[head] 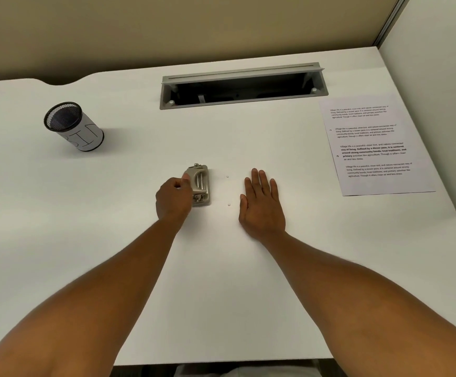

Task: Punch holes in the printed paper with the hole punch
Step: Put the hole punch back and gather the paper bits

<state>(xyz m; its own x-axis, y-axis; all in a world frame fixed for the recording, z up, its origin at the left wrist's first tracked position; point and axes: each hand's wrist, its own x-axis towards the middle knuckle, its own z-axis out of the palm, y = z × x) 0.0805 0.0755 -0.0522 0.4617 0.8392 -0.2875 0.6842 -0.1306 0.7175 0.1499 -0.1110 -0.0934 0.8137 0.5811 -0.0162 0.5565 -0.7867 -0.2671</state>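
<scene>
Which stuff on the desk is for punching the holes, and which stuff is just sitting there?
For the job:
- hole punch, held by the left hand
- printed paper, lying far right
- right hand, flat on the desk

Just sitting there:
- mesh cup
- cable slot in the desk
- two tiny paper dots

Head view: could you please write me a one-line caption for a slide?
Left hand grips the punch, right hand lies flat on the desk; the paper lies aside, already punched.
</scene>
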